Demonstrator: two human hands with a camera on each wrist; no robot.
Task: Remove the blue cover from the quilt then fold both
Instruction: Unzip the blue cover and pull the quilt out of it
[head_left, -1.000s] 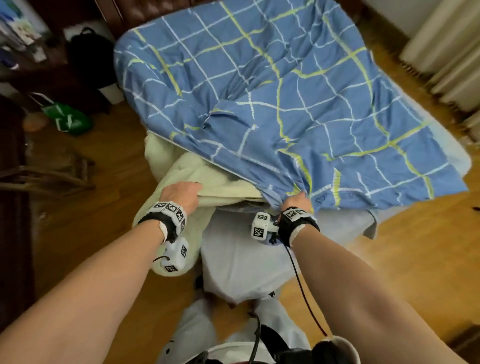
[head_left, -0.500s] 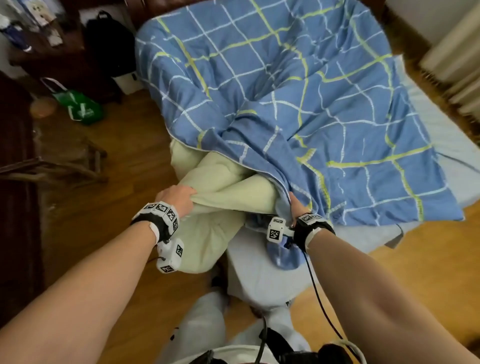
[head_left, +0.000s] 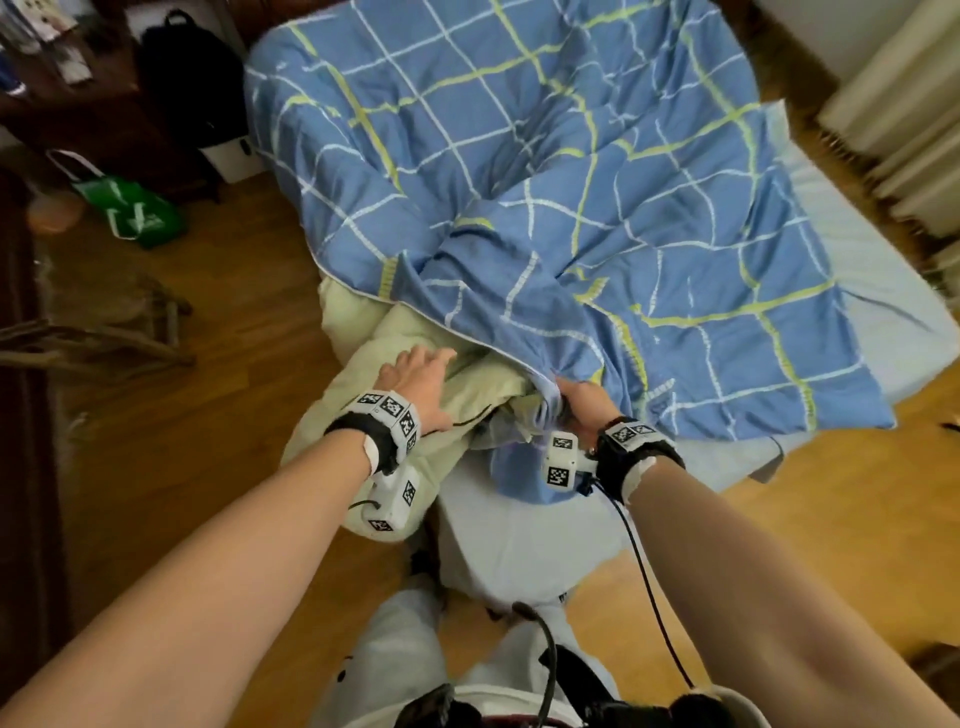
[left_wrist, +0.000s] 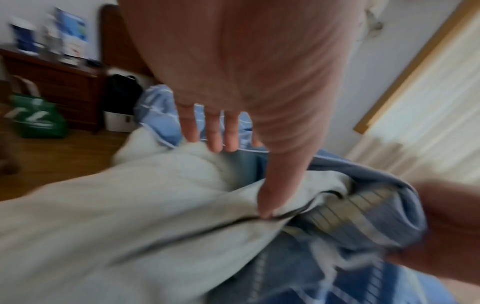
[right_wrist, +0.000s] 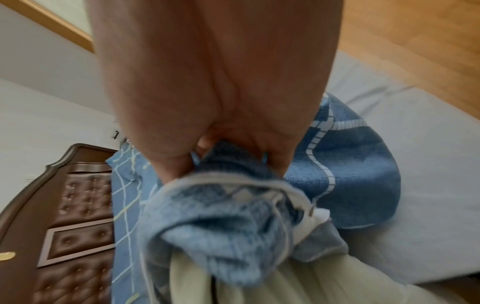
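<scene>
Sheeted bed (head_left: 857, 270) on wooden floor (head_left: 218, 415)

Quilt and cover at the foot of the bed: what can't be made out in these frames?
- How much of the quilt remains inside: head view, the blue cover lies over it.
- The cover's opening edge: bunched in the right hand; right wrist view, palm and folds hide it.
- Left hand contact: left wrist view is motion-blurred; the fingers look straight, the thumb touches the quilt.
- The bed's head end: cut off by the head view's top edge.
</scene>
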